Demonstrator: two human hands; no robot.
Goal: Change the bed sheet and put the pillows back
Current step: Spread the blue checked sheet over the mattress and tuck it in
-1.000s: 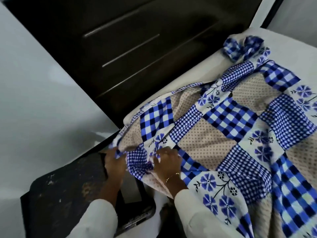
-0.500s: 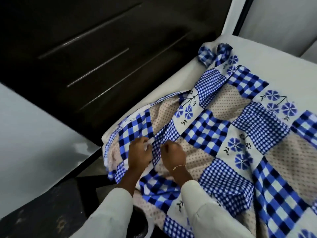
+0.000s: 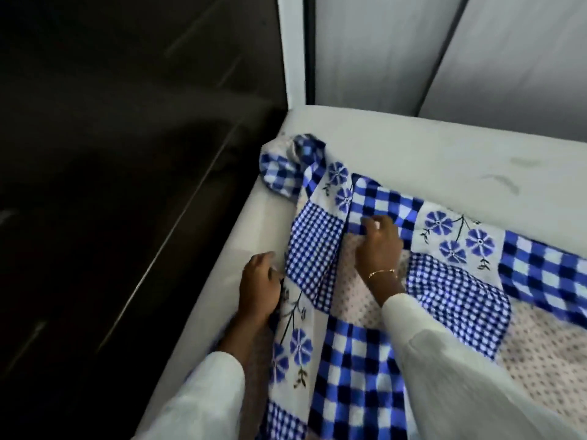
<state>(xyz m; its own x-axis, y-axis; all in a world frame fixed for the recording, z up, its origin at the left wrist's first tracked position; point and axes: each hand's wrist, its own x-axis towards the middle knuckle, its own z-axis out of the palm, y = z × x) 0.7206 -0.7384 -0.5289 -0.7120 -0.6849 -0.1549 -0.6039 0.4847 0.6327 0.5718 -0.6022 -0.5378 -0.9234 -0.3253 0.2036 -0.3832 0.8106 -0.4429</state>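
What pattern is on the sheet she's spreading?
Blue-and-white patchwork sheet: checks, gingham, blue flowers, dotted beige squares. Head view.

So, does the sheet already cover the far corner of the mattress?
No, the sheet stops short, leaving the mattress bare at the corner.

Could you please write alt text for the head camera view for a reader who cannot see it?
Two hands spread a blue patchwork bed sheet over a bare white mattress: the left hand grips its edge, the right hand pinches a fold. A dark cabinet stands alongside.

Dim, soft light; dark cabinet at left lies underexposed and motion-blurred; bright sheet patterns smear; wide-angle bending at the edges.
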